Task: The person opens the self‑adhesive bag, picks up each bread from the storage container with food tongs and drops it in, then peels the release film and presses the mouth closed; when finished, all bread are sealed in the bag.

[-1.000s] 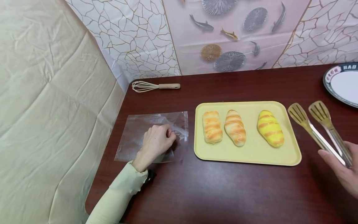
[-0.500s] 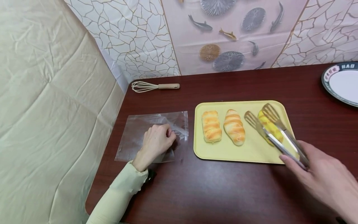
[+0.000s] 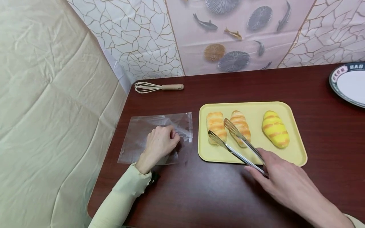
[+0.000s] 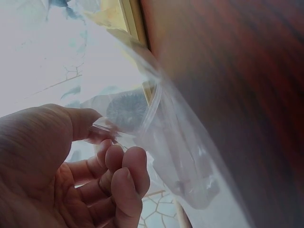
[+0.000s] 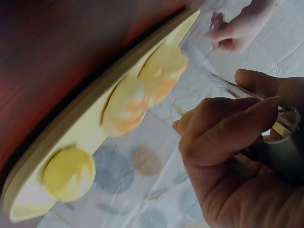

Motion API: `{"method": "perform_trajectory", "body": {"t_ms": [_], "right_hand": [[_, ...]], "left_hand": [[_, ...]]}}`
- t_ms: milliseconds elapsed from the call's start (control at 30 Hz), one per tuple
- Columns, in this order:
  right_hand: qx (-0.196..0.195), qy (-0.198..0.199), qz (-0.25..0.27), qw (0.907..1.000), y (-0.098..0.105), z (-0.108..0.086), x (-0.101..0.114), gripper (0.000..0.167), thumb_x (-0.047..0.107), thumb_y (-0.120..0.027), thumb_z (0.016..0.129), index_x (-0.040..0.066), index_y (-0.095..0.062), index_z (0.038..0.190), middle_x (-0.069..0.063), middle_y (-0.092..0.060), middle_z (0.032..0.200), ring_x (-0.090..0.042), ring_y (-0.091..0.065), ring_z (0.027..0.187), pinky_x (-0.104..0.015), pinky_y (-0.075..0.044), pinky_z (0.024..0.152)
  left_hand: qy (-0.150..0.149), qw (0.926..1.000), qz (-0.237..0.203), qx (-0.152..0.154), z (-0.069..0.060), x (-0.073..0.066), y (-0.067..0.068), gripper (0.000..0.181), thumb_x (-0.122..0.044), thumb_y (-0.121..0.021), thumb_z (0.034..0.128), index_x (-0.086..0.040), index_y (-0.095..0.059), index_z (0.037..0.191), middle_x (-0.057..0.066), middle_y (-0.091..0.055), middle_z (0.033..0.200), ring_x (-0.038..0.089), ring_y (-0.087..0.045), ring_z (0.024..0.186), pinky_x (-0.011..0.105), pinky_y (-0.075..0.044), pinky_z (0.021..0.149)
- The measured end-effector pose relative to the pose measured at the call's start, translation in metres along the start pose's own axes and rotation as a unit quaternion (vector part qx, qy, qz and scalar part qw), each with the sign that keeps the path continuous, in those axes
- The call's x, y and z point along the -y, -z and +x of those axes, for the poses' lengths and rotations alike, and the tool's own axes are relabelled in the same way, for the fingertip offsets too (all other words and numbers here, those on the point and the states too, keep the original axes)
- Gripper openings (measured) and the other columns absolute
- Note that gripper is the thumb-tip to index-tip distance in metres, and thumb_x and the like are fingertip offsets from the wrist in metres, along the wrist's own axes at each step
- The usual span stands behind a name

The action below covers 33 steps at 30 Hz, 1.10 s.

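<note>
A dark table (image 3: pixel 205 196) bears a yellow tray (image 3: pixel 296 156) and, to its left, a clear bag (image 3: pixel 138 134), edge pinched by the left hand (image 3: pixel 159 142). Spread tongs (image 3: pixel 241 158), gripped in the right hand (image 3: pixel 289 182), hover above. The yellow bread (image 3: pixel 275 129), iced bread (image 3: pixel 243 127) and oblong bread (image 3: pixel 214 122) lie on the tray, none bagged: apparently early in the work.

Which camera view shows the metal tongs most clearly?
The head view: it shows both arms of the tongs with their tips. The right wrist view shows only parts, partly covered by the right hand; the left wrist view, none.
</note>
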State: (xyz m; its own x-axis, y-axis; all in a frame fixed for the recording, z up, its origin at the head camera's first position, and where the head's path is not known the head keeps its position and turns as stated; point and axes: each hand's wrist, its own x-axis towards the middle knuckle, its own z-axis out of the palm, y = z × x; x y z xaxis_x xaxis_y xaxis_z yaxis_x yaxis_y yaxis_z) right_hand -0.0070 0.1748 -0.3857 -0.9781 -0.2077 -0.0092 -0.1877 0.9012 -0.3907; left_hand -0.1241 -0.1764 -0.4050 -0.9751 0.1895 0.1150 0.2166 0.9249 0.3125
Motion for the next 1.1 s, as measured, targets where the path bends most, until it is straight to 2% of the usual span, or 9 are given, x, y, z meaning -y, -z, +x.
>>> {"method": "perform_trajectory", "body": {"t_ms": [133, 300, 400, 533, 633, 800, 1100], "right_hand": [[-0.008, -0.004, -0.008, 0.9999, -0.008, -0.004, 0.005, 0.054, 0.044, -0.079, 0.098, 0.008, -0.061, 0.133, -0.002, -0.065, 0.093, -0.018, -0.059, 0.075, -0.044, -0.046, 0.059], [-0.008, -0.019, -0.028, 0.9994, -0.015, -0.008, 0.009, 0.065, 0.045, -0.076, 0.099, 0.0, -0.056, 0.142, -0.014, -0.073, 0.103, -0.032, -0.07, 0.076, -0.054, -0.05, 0.058], [-0.009, -0.015, -0.038, 0.9991, -0.018, -0.007, 0.011, 0.065, 0.046, -0.075, 0.1, -0.001, -0.056, 0.14, -0.013, -0.071, 0.098, -0.031, -0.067, 0.07, -0.053, -0.049, 0.056], [-0.022, -0.004, -0.047, 0.9986, -0.02, -0.003, 0.013, 0.056, 0.045, -0.076, 0.099, 0.001, -0.058, 0.129, -0.006, -0.065, 0.085, -0.024, -0.056, 0.058, -0.044, -0.041, 0.051], [-0.042, 0.014, -0.049, 0.9978, -0.021, 0.0, 0.012, 0.046, 0.042, -0.079, 0.096, 0.005, -0.058, 0.115, -0.001, -0.057, 0.075, -0.021, -0.047, 0.053, -0.039, -0.034, 0.048], [-0.072, 0.042, -0.044, 0.9956, -0.021, 0.003, 0.006, 0.035, 0.036, -0.083, 0.093, 0.012, -0.058, 0.097, 0.004, -0.049, 0.067, -0.018, -0.044, 0.052, -0.037, -0.032, 0.048], [-0.062, 0.039, -0.024, 0.997, -0.016, 0.007, -0.002, 0.027, 0.036, -0.082, 0.094, 0.021, -0.06, 0.093, 0.007, -0.038, 0.059, -0.016, -0.046, 0.053, -0.037, -0.033, 0.049]], "left_hand": [[-0.002, 1.0, 0.0, 0.003, 0.0, 0.0, 0.0, 0.027, -0.014, -0.066, 0.088, -0.019, -0.05, 0.066, -0.005, -0.044, 0.059, 0.019, -0.049, 0.054, 0.032, -0.034, 0.049], [-0.004, 1.0, 0.001, 0.004, 0.0, -0.001, 0.0, 0.028, -0.015, -0.066, 0.0887, -0.019, -0.05, 0.067, -0.005, -0.045, 0.059, 0.019, -0.05, 0.054, 0.032, -0.035, 0.049], [-0.005, 1.0, 0.003, 0.002, 0.0, -0.001, 0.001, 0.028, -0.015, -0.066, 0.0887, -0.019, -0.05, 0.067, -0.005, -0.045, 0.059, 0.019, -0.051, 0.054, 0.033, -0.035, 0.049], [-0.004, 1.0, 0.003, 0.001, 0.0, -0.002, 0.002, 0.027, -0.014, -0.066, 0.0879, -0.019, -0.05, 0.067, -0.004, -0.046, 0.059, 0.02, -0.052, 0.055, 0.033, -0.036, 0.049], [-0.005, 1.0, 0.002, 0.0, 0.0, -0.002, 0.001, 0.026, -0.014, -0.065, 0.0876, -0.019, -0.05, 0.067, -0.004, -0.047, 0.059, 0.02, -0.052, 0.055, 0.034, -0.036, 0.049], [-0.006, 1.0, 0.004, -0.004, 0.001, -0.002, 0.001, 0.024, -0.014, -0.064, 0.0865, -0.019, -0.051, 0.067, -0.003, -0.048, 0.059, 0.021, -0.053, 0.056, 0.034, -0.036, 0.05], [-0.005, 1.0, 0.005, -0.003, 0.0, -0.003, 0.001, 0.024, -0.016, -0.065, 0.0871, -0.019, -0.051, 0.068, -0.003, -0.05, 0.06, 0.022, -0.054, 0.057, 0.034, -0.036, 0.05]]}}
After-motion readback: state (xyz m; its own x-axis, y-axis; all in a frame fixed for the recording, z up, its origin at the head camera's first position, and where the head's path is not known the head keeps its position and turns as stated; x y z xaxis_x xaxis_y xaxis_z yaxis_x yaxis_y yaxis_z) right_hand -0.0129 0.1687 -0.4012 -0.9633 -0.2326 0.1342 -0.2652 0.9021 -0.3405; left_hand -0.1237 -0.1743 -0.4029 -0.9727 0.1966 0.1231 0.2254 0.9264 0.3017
